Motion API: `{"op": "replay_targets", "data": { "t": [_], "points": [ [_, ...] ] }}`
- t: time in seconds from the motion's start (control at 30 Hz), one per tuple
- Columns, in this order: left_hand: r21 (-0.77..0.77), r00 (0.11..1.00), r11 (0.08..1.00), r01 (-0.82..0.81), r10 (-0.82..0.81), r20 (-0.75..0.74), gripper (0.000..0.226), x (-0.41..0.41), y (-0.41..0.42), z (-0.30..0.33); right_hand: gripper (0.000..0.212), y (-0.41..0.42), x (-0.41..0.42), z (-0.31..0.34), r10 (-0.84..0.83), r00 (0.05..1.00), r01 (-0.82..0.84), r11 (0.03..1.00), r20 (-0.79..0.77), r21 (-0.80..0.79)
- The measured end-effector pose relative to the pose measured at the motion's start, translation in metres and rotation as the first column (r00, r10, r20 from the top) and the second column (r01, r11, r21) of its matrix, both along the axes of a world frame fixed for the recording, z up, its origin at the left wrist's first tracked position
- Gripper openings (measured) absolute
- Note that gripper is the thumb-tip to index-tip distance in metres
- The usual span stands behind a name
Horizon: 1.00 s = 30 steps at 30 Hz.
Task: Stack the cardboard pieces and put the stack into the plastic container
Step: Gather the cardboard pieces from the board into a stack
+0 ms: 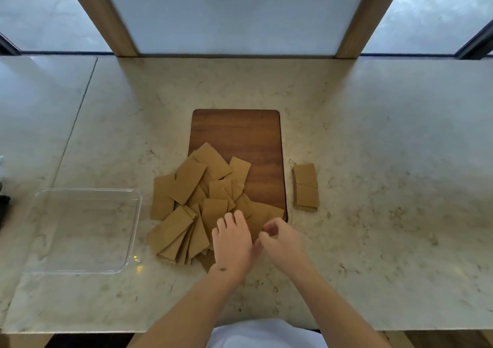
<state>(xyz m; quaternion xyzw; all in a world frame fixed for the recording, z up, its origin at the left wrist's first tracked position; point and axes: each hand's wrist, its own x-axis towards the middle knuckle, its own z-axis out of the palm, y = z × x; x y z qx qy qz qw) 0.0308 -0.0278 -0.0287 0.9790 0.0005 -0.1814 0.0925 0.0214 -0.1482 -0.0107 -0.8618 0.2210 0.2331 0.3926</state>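
- A pale marble-look countertop (373, 134) is carrying everything.
- A wooden cutting board (240, 131) is lying at its centre.
- Loose cardboard pieces (186, 179) are spilling off the board's left edge onto the stone.
- A small cardboard stack (306, 186) is sitting just right of the board.
- A clear plastic container (85, 230) is resting at left.

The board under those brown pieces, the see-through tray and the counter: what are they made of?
The board looks like dark wood with visible grain, matte. The tray seems clear glossy plastic; the counter shows through it. The counter looks like pale veined stone or an imitation, softly reflective.
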Motion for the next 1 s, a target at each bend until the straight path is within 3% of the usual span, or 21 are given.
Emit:
{"op": "replay_targets", "data": {
  "t": [0.17,0.33,0.47,0.57,0.63,0.67,0.7,0.73,0.8,0.83,0.87,0.93,1.0],
  "points": [
    [-0.025,1.000,0.999,-0.020,0.020,0.014,0.070,-0.007,0.001,-0.008,0.015,-0.002,-0.004,-0.002,-0.012,1.000,0.012,0.999,0.003,0.048],
    [-0.015,1.000,1.000,0.000,0.000,0.002,0.059,-0.012,0.002,-0.006,0.011,-0.005,-0.012,-0.006,-0.053,0.998,0.055,0.995,-0.030,0.078],
    [-0.013,0.998,1.000,0.003,-0.002,0.056,0.064,-0.016,0.001,-0.008,0.009,-0.005,-0.018,-0.005,-0.075,0.997,0.077,0.991,-0.021,0.109],
    [-0.053,0.998,0.997,-0.047,0.045,-0.036,0.072,-0.014,0.002,-0.005,0.007,-0.006,-0.022,-0.004,-0.097,0.995,0.100,0.985,-0.028,0.138],
    [-0.211,0.979,0.960,-0.182,0.156,-0.133,0.080,-0.012,0.002,0.002,0.007,-0.009,-0.023,-0.002,-0.151,0.988,0.156,0.970,-0.044,0.187],
    [-0.339,0.942,0.887,-0.314,0.246,-0.229,0.084,-0.010,0.002,0.009,0.008,-0.011,-0.022,0.001,-0.200,0.978,0.208,0.950,-0.055,0.232],
    [-0.459,0.870,0.751,-0.475,0.321,-0.374,0.084,-0.009,0.005,0.016,0.009,-0.012,-0.021,0.005,-0.262,0.962,0.272,0.913,-0.073,0.305],
    [-0.533,0.758,0.556,-0.638,0.333,-0.560,0.080,-0.008,0.009,0.024,0.011,-0.014,-0.019,0.010,-0.318,0.942,0.335,0.855,-0.110,0.395],
    [-0.534,0.542,0.105,-0.839,0.082,-0.836,0.072,-0.008,0.021,0.038,0.018,-0.019,-0.012,0.023,-0.356,0.912,0.408,0.723,-0.204,0.557],
    [-0.475,0.480,-0.074,-0.877,-0.081,-0.874,0.067,-0.011,0.030,0.044,0.022,-0.020,-0.009,0.028,-0.333,0.914,0.403,0.686,-0.231,0.606],
    [-0.410,0.447,-0.195,-0.891,-0.222,-0.867,0.065,-0.013,0.037,0.050,0.027,-0.022,-0.006,0.032,-0.300,0.923,0.383,0.659,-0.240,0.647],
    [-0.335,0.437,-0.305,-0.891,-0.382,-0.814,0.066,-0.019,0.048,0.058,0.035,-0.022,-0.001,0.042,-0.228,0.946,0.325,0.613,-0.232,0.720],
    [-0.309,0.438,-0.334,-0.891,-0.447,-0.780,0.070,-0.026,0.053,0.065,0.036,-0.020,0.003,0.049,-0.165,0.967,0.254,0.584,-0.193,0.771]
  ]
}}
